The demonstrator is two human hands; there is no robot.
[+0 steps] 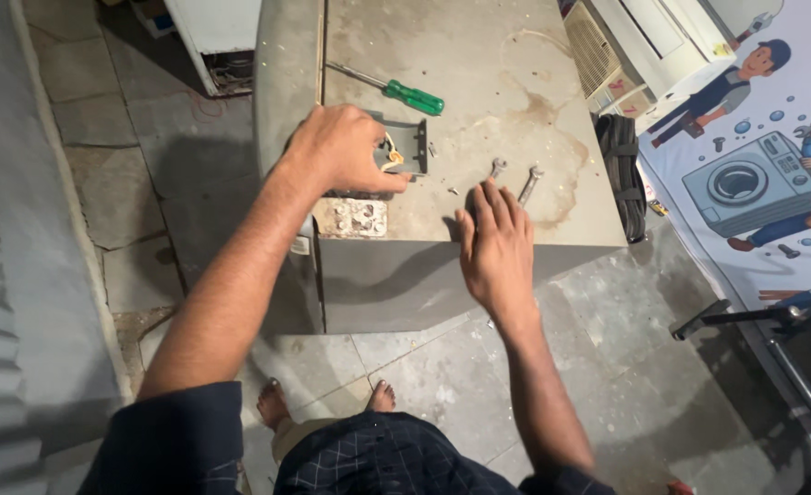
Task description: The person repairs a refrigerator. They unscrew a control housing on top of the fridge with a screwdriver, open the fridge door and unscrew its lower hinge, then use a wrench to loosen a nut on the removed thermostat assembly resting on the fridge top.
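The work surface is the flat top of a grey metal cabinet (515,82), stained and dusty, standing on a floor of grey stone tiles (442,367). A white appliance casing (644,37) lies to the right of the cabinet, and a printed banner (754,156) with cartoon figures covers the far right. A coiled black strap (621,170) hangs at the cabinet's right edge.

The left hand (337,151) is clamped on a small grey metal bracket (405,147) at the cabinet's left front area; the fingers curl over its left side, thumb along its near edge. The bracket's open face points right. Its long axis cannot be judged, because the hand covers part of it.

The right hand (495,243) rests flat at the front edge of the cabinet top, fingers together and extended, holding nothing. The fingertips (490,194) lie just beside two small spanners (515,179). Both spanners run from near right to far left.

A screwdriver with a green handle (396,90) lies farther back, its shaft pointing up-left.
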